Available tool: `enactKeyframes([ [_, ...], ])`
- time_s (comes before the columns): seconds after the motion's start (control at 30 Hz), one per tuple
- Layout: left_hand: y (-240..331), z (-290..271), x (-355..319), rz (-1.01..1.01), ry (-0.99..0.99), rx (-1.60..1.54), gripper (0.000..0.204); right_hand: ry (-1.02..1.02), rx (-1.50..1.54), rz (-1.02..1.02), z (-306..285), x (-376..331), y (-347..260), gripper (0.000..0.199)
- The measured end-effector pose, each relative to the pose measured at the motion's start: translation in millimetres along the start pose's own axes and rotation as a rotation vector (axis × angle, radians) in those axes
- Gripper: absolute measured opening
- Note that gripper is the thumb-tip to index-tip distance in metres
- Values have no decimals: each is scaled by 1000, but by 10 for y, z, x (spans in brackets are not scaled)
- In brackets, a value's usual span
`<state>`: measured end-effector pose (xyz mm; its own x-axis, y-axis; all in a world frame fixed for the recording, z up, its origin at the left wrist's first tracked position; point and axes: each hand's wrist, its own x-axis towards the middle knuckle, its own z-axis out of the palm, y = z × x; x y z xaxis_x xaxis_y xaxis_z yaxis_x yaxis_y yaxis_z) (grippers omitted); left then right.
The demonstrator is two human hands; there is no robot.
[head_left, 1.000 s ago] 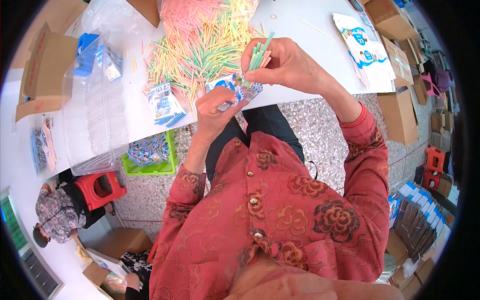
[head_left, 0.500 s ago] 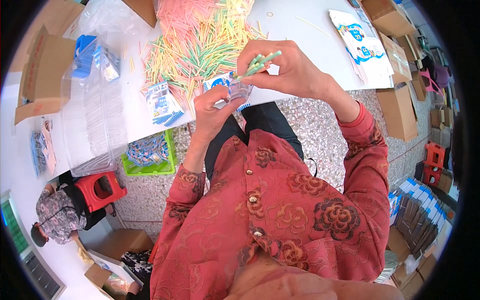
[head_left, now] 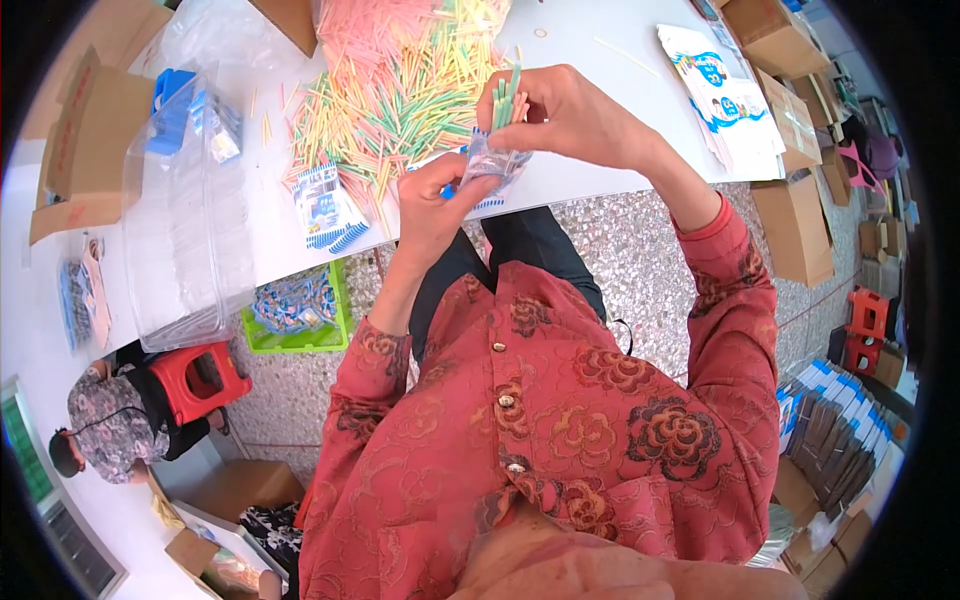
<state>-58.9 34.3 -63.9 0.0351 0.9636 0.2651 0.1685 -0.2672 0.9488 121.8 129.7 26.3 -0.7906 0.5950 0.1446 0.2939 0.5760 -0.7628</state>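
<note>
While a small clear packet is pinched at its lower edge in the closed grip of the left hand, a bundle of green sticks is held upright in the right hand, fingers closed around it just above the packet's mouth. Both hands are raised over the near edge of the white desk — the right at about one o'clock from the left, the two nearly touching. A loose heap of pink, yellow and green sticks is spread across the desk at eleven o'clock from the hands. A filled blue-and-white packet lies at nine o'clock from the left hand, and a clear plastic bin stands further out the same way. Printed bags are stacked at three o'clock — well apart from the right hand. A green tray of packets sits below the desk edge.
</note>
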Motion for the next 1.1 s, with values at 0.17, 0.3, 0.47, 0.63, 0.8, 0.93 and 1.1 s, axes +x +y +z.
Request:
enactKeyframes([
  [0.17, -38, 98, 131, -134, 96, -282, 16, 28, 227, 62, -47, 91, 81, 9],
  [0.3, -22, 211, 220, -143, 133, -420, 21, 77, 295, 43, -34, 151, 198, 12],
  [0.47, 52, 278, 261, -266, 175, -757, 27, 100, 276, 84, -49, 167, 241, 9],
  [0.63, 39, 298, 304, -255, 187, -861, 30, 151, 255, 123, -12, 194, 242, 17],
  [0.8, 7, 320, 352, -306, 208, -883, 31, 143, 415, 164, 32, 229, 301, 25],
  [0.93, -76, 330, 422, -289, 209, -876, 29, 127, 360, 224, 49, 285, 381, 26],
  [1.1, -241, 287, 523, -296, 264, -899, 27, 214, 396, 231, 168, 409, 460, 37],
])
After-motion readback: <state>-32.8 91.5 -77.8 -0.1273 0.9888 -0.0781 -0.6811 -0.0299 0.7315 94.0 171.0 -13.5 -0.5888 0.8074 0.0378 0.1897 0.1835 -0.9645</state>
